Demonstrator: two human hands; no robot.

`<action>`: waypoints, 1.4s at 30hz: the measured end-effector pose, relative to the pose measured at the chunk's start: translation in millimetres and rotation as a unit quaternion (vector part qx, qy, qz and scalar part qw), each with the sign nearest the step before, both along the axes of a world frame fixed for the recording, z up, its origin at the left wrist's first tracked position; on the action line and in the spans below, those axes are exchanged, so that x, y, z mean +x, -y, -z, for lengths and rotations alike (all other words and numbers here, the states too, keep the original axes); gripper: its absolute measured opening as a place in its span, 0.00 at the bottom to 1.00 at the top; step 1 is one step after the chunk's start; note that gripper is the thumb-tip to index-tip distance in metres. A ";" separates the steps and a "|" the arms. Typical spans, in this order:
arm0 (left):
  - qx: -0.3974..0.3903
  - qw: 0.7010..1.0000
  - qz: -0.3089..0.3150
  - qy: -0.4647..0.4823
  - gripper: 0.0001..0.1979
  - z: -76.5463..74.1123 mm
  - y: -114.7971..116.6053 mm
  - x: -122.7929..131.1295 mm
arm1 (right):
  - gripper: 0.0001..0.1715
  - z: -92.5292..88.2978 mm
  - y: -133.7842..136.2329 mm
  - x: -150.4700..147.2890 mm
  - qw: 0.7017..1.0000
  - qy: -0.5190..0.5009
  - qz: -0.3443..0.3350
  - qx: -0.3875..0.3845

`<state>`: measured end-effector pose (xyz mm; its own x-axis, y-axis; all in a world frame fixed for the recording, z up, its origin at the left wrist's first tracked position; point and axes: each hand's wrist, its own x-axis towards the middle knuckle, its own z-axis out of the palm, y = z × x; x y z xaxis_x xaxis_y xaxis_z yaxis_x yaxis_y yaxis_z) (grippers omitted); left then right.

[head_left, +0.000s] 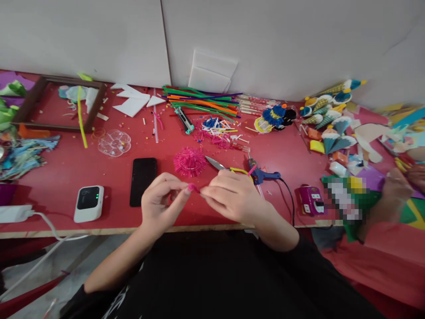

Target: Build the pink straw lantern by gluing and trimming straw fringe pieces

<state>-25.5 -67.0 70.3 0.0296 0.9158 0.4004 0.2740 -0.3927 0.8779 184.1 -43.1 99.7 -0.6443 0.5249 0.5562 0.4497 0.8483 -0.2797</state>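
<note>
Between my two hands is a short, curled pink pipe cleaner [192, 188], with its left end pinched by the thumb and forefinger of my left hand [161, 199]. The fingertips of my right hand [234, 195] close on its other end. Just beyond them on the table sits a round, fringed pink pom-pom-like piece [190, 161]. Scissors [215, 163] lie behind my right hand, which partly covers their yellow handles. To the right of that hand rests a blue hot glue gun [264, 175].
Left of my hands are a black phone [143, 182] and a white box-like device [88, 204]. Pipe cleaners [202, 104], cut bits [217, 133] and a box cutter [184, 119] lie behind. A purple socket block [311, 200] is at right, near a co-worker's arm [388, 204].
</note>
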 end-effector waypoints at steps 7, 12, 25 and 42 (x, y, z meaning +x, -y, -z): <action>0.175 0.971 0.051 -0.156 0.04 3.3 -2.2 3.7 | 0.02 1.3 -3.7 -1.5 0.995 -0.097 0.005 -0.016; 0.149 0.981 0.026 -0.124 0.07 -3.0 -3.0 -3.3 | 0.08 7.2 -3.9 0.2 0.998 -0.049 0.026 -0.042; 0.178 0.973 0.024 -0.144 0.06 1.0 -8.8 -4.8 | 0.10 6.2 -5.4 1.0 0.997 -0.020 0.028 -0.074; 0.296 0.920 -0.032 -0.254 0.07 15.2 -21.1 -1.4 | 0.16 1.8 4.1 -2.4 0.997 0.077 -0.026 0.007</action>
<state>-27.0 -46.0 55.1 0.3052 0.5474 0.7792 0.6285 -0.7305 0.2670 181.7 -47.2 98.0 -0.7482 0.4824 0.4555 0.4422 0.8744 -0.1996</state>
